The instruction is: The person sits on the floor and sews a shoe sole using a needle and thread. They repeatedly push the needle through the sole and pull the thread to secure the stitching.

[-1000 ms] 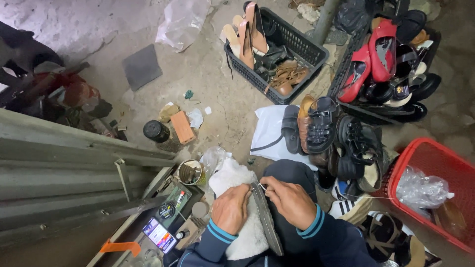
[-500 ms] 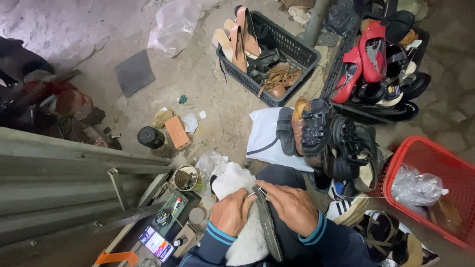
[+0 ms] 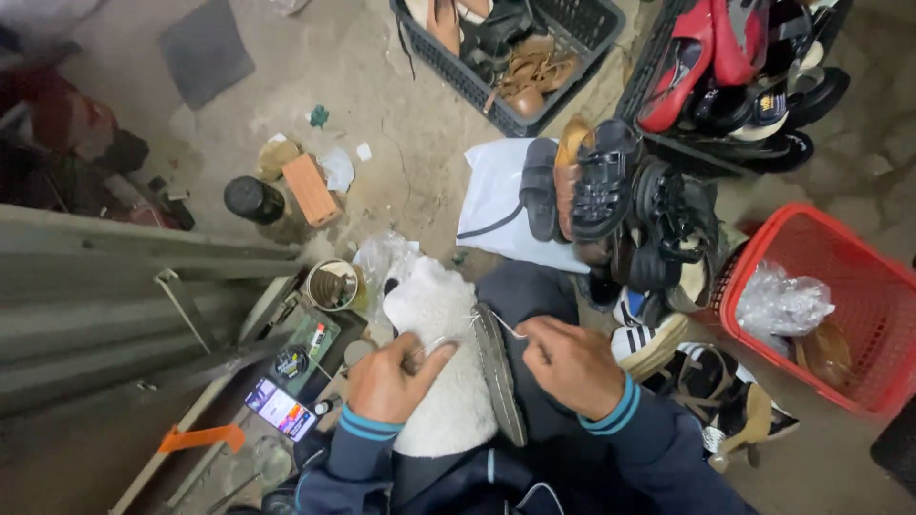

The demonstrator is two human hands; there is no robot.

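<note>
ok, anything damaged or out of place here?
Nothing damaged that shows. The white shoe lies on its side across the lap, held between the left hand and right hand; loose shoes are heaped on the floor.

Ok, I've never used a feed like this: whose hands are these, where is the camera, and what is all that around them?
The one camera sits on a person's head and looks down at their own two hands. The left hand steadies a white fluffy shoe on the lap. The right hand pinches a thin metal needle-like tool at the shoe's grey sole. Around them on the concrete floor lie a red basket, a black crate of sandals, a pile of dark sandals and a small tin.
</note>
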